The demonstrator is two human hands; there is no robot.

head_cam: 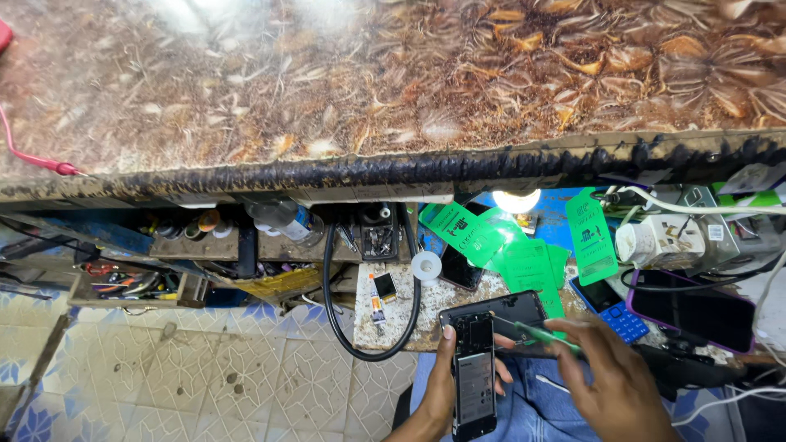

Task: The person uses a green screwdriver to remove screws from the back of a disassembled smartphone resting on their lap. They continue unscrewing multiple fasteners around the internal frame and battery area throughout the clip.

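Head view: the left hand (442,385) gripped an opened smartphone (475,381) by its edge, fingers wrapped round the body so that the exposed interior faced upward over the lap, just below the front edge of the worn work slab (393,323). The right hand (614,381) was closed on a green-handled tool (544,334), its tip angled down toward the upper end of the phone, apparently to reach the internals. A detached dark back cover (499,309) lay on the slab just above the phone. Green rectangular plastic cards (524,262) with dark printing were fanned behind it; one green tag (591,236) hung upright. A purple-cased phone (692,311) rested at right, a small tube (376,301) at left.
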